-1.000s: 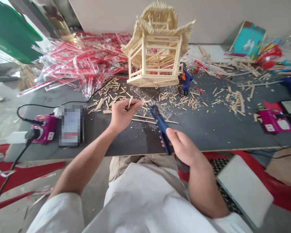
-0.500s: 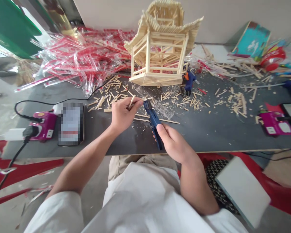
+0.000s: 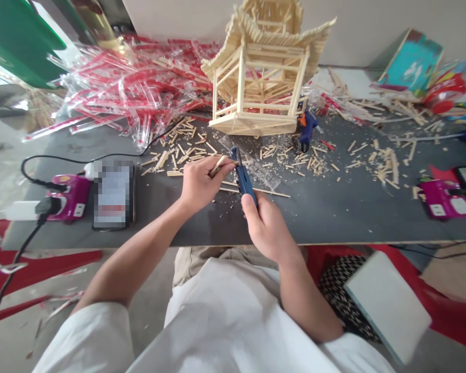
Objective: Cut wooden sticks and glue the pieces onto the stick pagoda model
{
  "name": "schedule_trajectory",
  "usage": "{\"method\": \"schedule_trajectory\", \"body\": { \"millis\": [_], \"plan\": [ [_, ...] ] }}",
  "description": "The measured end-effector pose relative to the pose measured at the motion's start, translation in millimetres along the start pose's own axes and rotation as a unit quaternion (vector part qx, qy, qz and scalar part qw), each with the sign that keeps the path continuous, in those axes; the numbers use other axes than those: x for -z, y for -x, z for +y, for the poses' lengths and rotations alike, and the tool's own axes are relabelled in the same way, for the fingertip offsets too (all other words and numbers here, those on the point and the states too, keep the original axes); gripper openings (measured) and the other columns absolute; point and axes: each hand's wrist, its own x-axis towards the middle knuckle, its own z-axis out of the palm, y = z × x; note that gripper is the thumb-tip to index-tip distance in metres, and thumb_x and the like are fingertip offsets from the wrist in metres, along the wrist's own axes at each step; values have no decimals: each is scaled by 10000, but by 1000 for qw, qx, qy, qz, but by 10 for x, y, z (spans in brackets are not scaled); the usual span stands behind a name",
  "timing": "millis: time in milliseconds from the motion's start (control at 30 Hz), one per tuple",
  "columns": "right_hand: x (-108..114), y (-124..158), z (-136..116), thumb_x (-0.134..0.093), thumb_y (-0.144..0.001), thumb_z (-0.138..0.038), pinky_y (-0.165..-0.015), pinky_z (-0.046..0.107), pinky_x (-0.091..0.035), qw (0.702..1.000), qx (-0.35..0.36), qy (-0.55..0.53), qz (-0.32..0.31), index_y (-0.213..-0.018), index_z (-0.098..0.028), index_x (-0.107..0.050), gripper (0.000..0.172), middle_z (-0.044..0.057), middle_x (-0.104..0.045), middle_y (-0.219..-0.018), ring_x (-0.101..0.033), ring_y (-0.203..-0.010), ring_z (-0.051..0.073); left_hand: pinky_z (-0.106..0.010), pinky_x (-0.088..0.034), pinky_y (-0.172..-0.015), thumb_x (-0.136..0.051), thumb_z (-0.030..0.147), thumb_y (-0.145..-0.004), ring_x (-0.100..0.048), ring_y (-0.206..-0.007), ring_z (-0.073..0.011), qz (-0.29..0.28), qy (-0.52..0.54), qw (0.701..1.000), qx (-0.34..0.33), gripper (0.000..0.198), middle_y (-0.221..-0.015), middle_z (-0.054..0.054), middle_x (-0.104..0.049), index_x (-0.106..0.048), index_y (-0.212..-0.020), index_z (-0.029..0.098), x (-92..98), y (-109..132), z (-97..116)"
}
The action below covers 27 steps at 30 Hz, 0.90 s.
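Note:
In my left hand a short wooden stick is pinched, one part of it poking up between the fingers. My right hand is wrapped round the handles of a blue hand cutter. The cutter's head points away from me and touches or nearly touches my left fingertips; whether any stick lies between its blades I cannot tell. Thin long sticks lie on the table just beyond and under the hands. Behind them stands a pavilion model built of sticks, with a flared roof.
Cut stick pieces litter the dark table. A heap of red and clear wrappers lies back left. A blue glue gun rests beside the model. A phone and a purple power strip are at left, with cables.
My right hand and the cutter have shifted left and slightly away from me, the cutter turning more upright. The stick end that showed past the blades no longer shows there. The view has shifted slightly.

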Motion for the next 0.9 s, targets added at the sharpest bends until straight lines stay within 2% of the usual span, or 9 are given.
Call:
{"method": "schedule_trajectory", "body": {
  "millis": [67, 167, 367, 567, 733, 900],
  "plan": [
    [-46, 0, -12, -350, -1095, -620, -955, 426, -474, 999, 15, 30, 19, -1165, -229, -617, 478, 150, -702, -1189, -648, -1124, 317, -225, -448, -657, -744, 302, -957, -564, -604, -95, 7, 1, 1000, -6, 152, -701, 11, -726, -845, -910, 199, -2, -1, -10],
    [-100, -4, -28, -347, -1097, -588, -932, 439, -474, 997, 22, 61, 37, -1192, -197, -630, 491, 163, -700, -1185, -659, -1100, 335, -232, -450, -658, -743, 299, -954, -558, -600, -99, 14, -10, 1000, -5, 151, -691, 12, -716, -838, -895, 197, -12, 3, -28],
    [-133, -37, -54, -394, -1083, -570, -856, 399, -463, 994, 12, 102, 43, -1151, -184, -648, 467, 170, -729, -1185, -698, -1055, 332, -243, -441, -652, -732, 304, -951, -543, -599, -107, 8, -6, 1000, 7, 149, -662, 21, -679, -828, -893, 207, -32, 3, -69],
    [-131, -113, -60, -378, -1092, -602, -737, 357, -399, 985, -40, 164, 21, -992, -196, -659, 503, 145, -785, -967, -747, -924, 312, -258, -432, -659, -716, 320, -961, -565, -625, -119, -12, 0, 1000, 24, 169, -695, 14, -698, -829, -921, 201, -56, -5, -124],
    [-117, -172, -23, -228, -1134, -556, -731, 358, -385, 977, -43, 209, 16, -1005, -182, -665, 589, 180, -798, -1021, -761, -955, 319, -263, -452, -685, -707, 287, -968, -587, -641, -121, -15, -1, 1000, 16, 158, -728, 8, -728, -829, -930, 196, -70, -11, -147],
    [-209, -225, 23, -205, -1142, -533, -723, 351, -394, 966, -55, 251, 18, -1016, -182, -682, 605, 177, -803, -1021, -765, -935, 310, -269, -466, -692, -697, 288, -979, -610, -658, -128, -15, -9, 1000, 18, 159, -767, 3, -756, -823, -931, 204, -97, 0, -160]
  ]
}}
